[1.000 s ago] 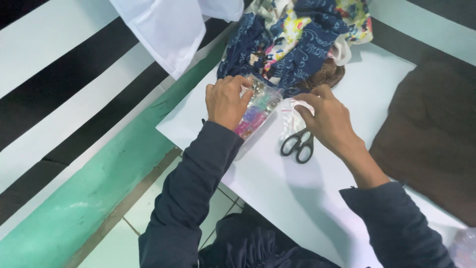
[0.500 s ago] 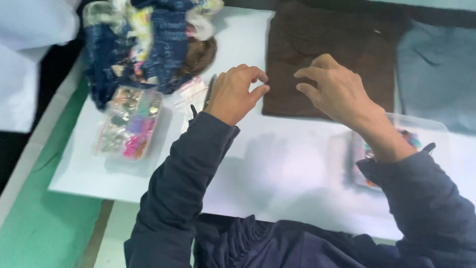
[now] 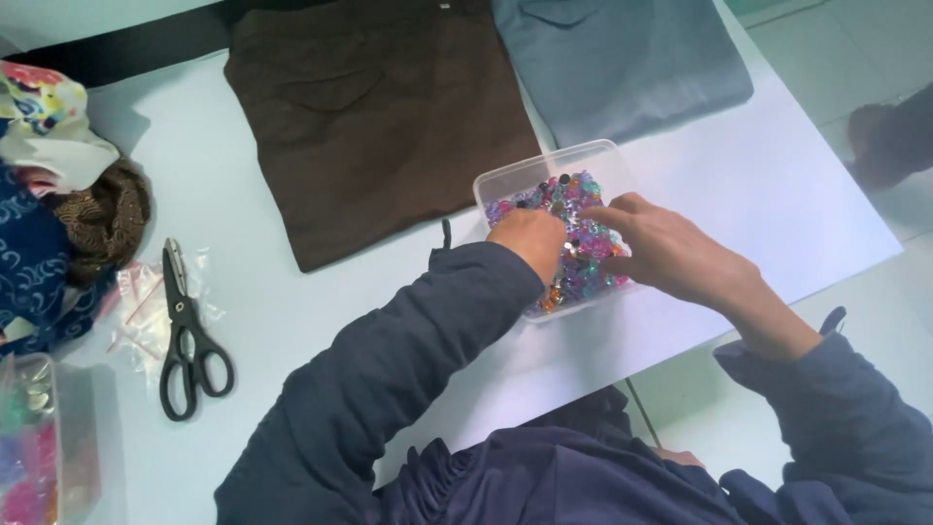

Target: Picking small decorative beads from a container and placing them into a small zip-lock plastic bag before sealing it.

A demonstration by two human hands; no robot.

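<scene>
Both my grips are loose, my left hand (image 3: 530, 238) and right hand (image 3: 671, 255) just poking the shiny beads (image 3: 583, 267) in the clear box (image 3: 549, 167) beside the brown cloth (image 3: 389, 117), so a hard push could tip it off the counter (image 3: 777, 185).

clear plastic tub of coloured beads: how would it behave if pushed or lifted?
The clear plastic tub of coloured beads is low and flat-bottomed, so it would probably slide rather than tip. It has no lid, so tilting would likely spill beads. Its thin walls may flex.
</scene>
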